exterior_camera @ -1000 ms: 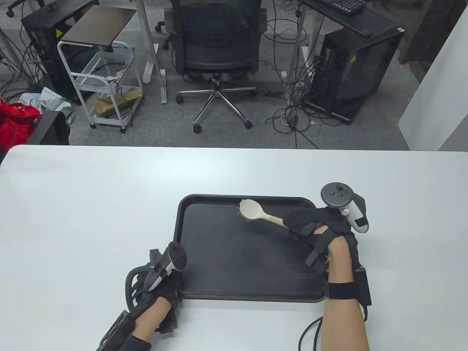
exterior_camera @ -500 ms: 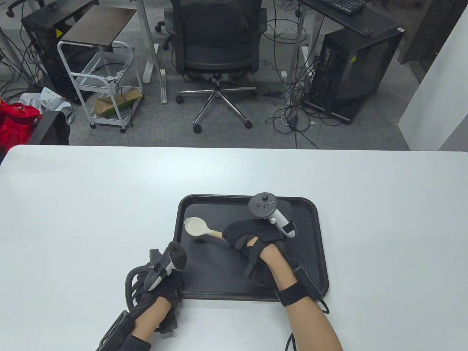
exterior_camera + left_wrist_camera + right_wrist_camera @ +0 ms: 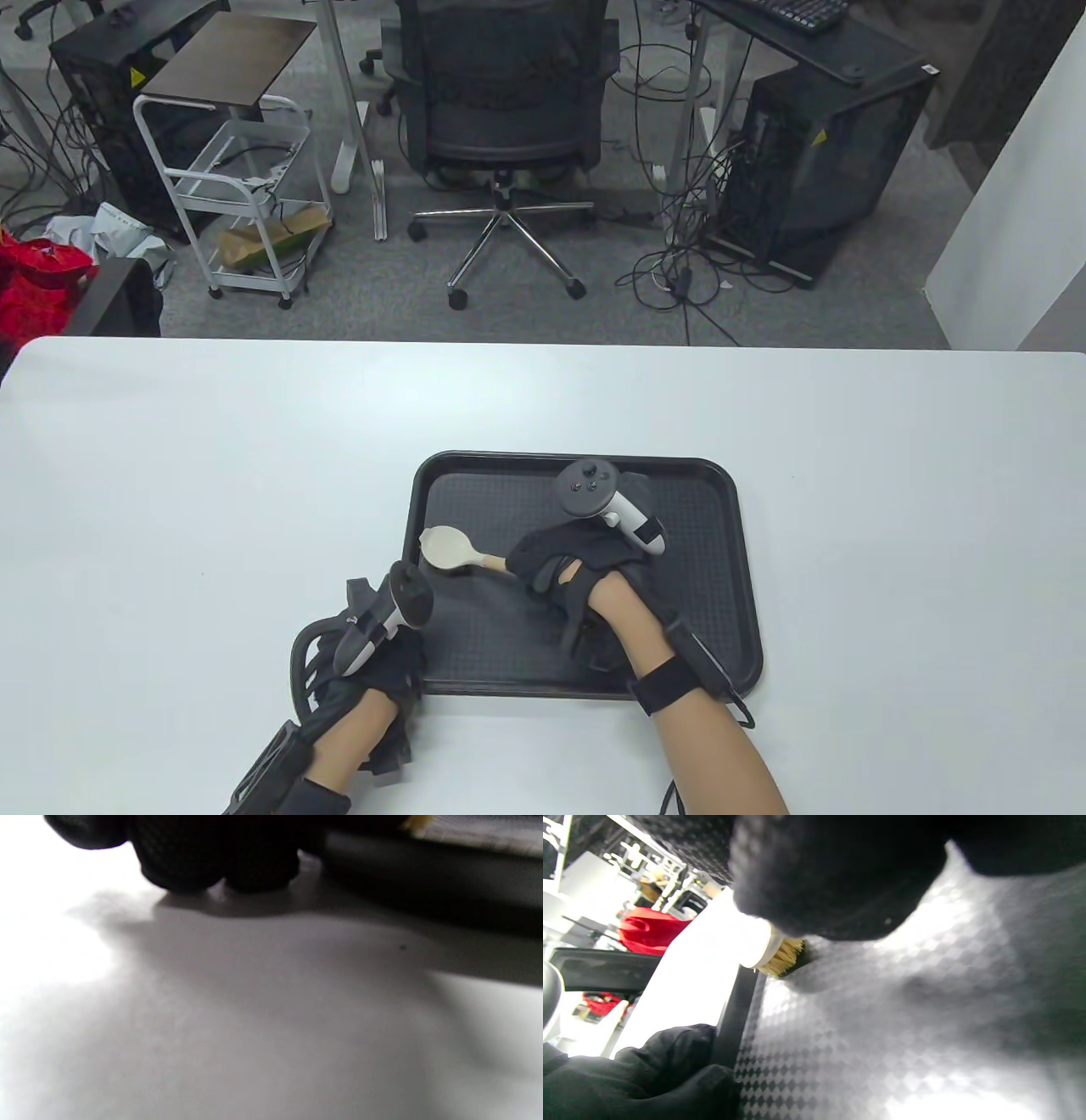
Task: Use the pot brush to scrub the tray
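On the tray [image 3: 738,543], left side, the pot brush [image 3: 447,548] is gripped by right hand [image 3: 577,556] fingers, swept over from the far right; scrubbing is underway. Near-left rim is held by left hand [image 3: 373,671]; finger state cannot be told.

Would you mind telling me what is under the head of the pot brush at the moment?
The pot brush head sits bristles down on the black tray's textured floor, near its left wall. The right wrist view shows the bristles meeting the tray. The right hand covers the handle's end.
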`<state>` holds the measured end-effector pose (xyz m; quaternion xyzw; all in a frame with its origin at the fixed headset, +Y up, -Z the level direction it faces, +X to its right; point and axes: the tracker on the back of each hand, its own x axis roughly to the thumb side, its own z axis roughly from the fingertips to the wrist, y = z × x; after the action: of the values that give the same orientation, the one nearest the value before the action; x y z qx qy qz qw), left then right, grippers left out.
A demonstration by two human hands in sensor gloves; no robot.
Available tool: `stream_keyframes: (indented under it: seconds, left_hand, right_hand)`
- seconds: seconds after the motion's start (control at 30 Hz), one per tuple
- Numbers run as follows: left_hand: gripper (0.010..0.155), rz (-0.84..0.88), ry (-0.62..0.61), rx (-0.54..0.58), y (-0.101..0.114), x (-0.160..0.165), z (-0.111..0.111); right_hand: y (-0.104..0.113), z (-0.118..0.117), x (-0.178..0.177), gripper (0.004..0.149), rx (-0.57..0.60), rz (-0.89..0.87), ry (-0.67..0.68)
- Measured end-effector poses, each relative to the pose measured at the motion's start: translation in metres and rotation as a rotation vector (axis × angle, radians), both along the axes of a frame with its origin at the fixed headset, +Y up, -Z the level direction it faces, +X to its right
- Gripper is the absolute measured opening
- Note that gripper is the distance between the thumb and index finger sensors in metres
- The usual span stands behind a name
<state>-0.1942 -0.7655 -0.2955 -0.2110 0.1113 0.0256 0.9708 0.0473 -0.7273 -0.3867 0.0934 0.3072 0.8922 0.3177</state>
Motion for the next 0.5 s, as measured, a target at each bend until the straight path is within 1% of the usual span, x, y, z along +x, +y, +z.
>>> stream_keyframes:
  seconds: [0.1,0.27,0.5]
  left_hand:
    - [0.068,0.000,0.000,-0.001,0.000,0.000,0.000]
    - [0.068,-0.002,0.000,0.000,0.000,0.000,0.000]
    - [0.068,-0.003,0.000,-0.001,0.000,0.000,0.000]
  right_hand:
    - [0.003,-0.003,0.015,0.053,-0.034,0.015,-0.001]
    - [0.009,-0.007,0.041,0.053,-0.053,0.053,-0.013]
    - [0.014,-0.011,0.098,0.052,-0.094,0.032,-0.083]
